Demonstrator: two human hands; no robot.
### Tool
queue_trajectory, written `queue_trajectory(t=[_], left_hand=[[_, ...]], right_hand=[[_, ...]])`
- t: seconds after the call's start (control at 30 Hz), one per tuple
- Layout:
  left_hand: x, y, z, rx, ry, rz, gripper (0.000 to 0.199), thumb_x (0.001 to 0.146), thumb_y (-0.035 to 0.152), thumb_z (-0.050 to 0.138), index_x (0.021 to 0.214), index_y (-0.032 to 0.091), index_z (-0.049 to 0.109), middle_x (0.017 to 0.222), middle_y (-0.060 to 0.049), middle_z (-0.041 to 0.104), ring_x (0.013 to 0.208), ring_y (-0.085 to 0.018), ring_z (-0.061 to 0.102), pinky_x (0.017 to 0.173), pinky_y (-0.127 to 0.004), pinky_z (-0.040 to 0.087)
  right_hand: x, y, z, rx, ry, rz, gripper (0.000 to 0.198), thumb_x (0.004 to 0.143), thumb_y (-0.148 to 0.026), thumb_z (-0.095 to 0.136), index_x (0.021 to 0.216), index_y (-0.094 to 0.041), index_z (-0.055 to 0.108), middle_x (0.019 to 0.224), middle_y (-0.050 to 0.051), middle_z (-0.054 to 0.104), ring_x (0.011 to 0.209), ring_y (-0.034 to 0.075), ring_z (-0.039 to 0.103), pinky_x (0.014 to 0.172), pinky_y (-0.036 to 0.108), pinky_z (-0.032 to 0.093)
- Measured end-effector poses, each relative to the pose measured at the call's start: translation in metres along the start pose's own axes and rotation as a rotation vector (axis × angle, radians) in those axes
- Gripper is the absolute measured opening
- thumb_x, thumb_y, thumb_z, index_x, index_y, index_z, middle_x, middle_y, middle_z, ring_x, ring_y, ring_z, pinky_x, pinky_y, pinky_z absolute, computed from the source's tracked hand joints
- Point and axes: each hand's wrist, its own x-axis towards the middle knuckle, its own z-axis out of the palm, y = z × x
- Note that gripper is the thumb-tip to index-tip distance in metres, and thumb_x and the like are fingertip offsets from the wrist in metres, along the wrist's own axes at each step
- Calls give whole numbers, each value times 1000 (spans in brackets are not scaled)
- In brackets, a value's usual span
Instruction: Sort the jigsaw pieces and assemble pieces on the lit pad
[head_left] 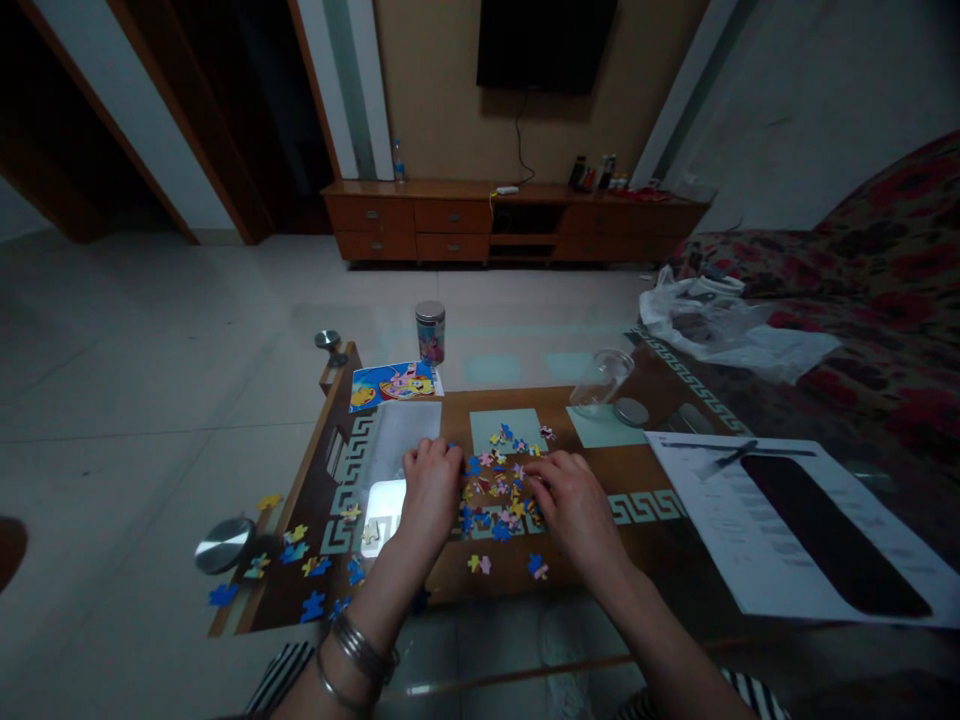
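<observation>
A loose pile of small jigsaw puzzle pieces (499, 490), blue, yellow and pink, lies on the glass-topped table (450, 580) between my hands. At the pile's left edge, my left hand (433, 490) is closed with its fingers curled down; what they hold, if anything, is hidden. My right hand (568, 498) reaches in from the right, thumb and fingers pinched at a pinkish puzzle piece (519, 472). More pieces, such as a blue one (313, 605), are scattered left of my left forearm. A cartoon picture sheet (396, 386) lies at the far left.
A printed tin (430, 335) stands behind the picture sheet. At the far right are a clear jar (602, 378) on its side and a round lid (631, 412). Papers (720, 520) with a pen (727, 460) and a dark phone (832, 535) lie right. A plastic bag (720, 325) rests beyond.
</observation>
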Motion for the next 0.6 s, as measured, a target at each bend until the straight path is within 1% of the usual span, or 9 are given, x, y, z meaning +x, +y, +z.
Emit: queue_trajectory(t=[0.2, 0.37, 0.6], left_hand=[[-2, 5, -8, 21, -8, 22, 13, 89, 16, 53, 88, 21, 65, 101, -7, 62, 102, -26, 50, 80, -38, 32], [-7, 11, -15, 37, 7, 37, 19, 91, 16, 48, 90, 20, 67, 98, -9, 63, 101, -27, 49, 82, -40, 32], [-4, 11, -12, 34, 18, 20, 21, 90, 14, 48, 85, 19, 68, 98, -9, 63, 101, -28, 50, 81, -41, 32]], right_hand=[[0, 4, 2, -7, 19, -47, 18, 88, -9, 54, 91, -17, 69, 89, 8, 64, 88, 25, 55, 80, 35, 45], [0, 2, 3, -10, 1, -27, 18, 87, -8, 54, 92, -16, 70, 90, 9, 65, 89, 25, 56, 81, 36, 45], [2, -4, 3, -6, -16, -2, 18, 86, -7, 56, 91, -16, 70, 90, 8, 66, 90, 25, 57, 82, 37, 46]])
